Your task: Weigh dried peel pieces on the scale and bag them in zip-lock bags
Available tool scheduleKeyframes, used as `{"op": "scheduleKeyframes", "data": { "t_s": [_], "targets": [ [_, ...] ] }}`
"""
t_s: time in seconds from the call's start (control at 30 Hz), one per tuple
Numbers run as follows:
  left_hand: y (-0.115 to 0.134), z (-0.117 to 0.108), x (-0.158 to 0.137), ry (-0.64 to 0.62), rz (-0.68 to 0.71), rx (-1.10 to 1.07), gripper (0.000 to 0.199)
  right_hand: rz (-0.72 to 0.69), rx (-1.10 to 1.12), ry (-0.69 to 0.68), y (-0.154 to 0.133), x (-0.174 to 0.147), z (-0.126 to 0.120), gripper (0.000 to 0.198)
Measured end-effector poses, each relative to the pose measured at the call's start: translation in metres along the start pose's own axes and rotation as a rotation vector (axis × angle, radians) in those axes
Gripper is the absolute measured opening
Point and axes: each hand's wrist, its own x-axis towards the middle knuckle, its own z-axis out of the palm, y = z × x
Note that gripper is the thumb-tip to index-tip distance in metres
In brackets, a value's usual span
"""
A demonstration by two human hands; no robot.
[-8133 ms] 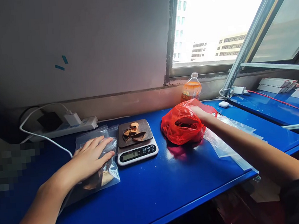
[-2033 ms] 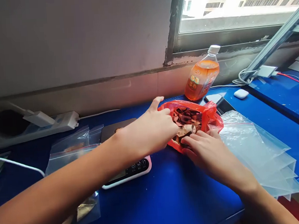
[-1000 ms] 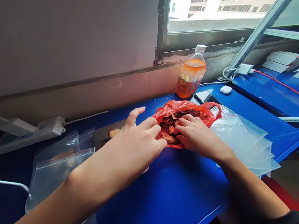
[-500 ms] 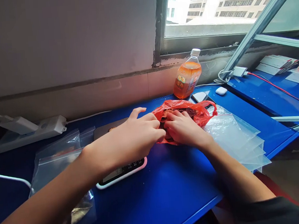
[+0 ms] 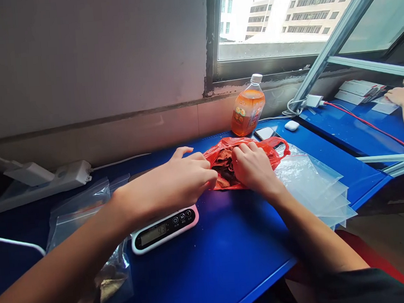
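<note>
A red plastic bag [image 5: 226, 143] lies with its mouth open on the blue table, dried brown, bark-like pieces [image 5: 224, 164] showing inside. My left hand [image 5: 190, 176] is closed on the bag's left edge, its index finger raised. At the right side of the mouth, my right hand [image 5: 254, 168] has its fingers curled in among the pieces; their tips are hidden, so what they hold cannot be made out. Under my left forearm sits a kitchen scale [image 5: 169, 228] with a lit display, its platform mostly covered.
Clear zip bags [image 5: 311, 180] are fanned out at right; more bags [image 5: 78, 222] lie at left, one holding brown pieces [image 5: 111, 289]. Behind stand an orange drink bottle [image 5: 247, 108], a phone [image 5: 265, 133] and a white earphone case [image 5: 292, 125]. Another person's hand [image 5: 398, 96] is far right.
My right hand has shifted right inside the bag's mouth, uncovering more brown pieces. The scale's display shows more fully. The other person's hand has come further into view.
</note>
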Motion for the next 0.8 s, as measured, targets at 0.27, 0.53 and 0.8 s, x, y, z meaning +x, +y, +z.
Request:
{"op": "scheduleKeyframes", "data": {
  "t_s": [0.27, 0.53, 0.8],
  "targets": [
    [0.005, -0.002, 0.004, -0.079, -0.041, -0.042, 0.029, -0.270, 0.088, -0.160, -0.007, 0.003, 0.006, 0.031],
    [0.014, -0.009, 0.006, -0.101, -0.088, -0.036, 0.030, -0.130, 0.036, -0.120, -0.008, 0.002, 0.009, 0.036],
    [0.008, -0.011, 0.006, -0.111, -0.058, -0.027, 0.025, -0.150, -0.013, -0.159, -0.015, 0.011, 0.009, 0.036]
  ]
}}
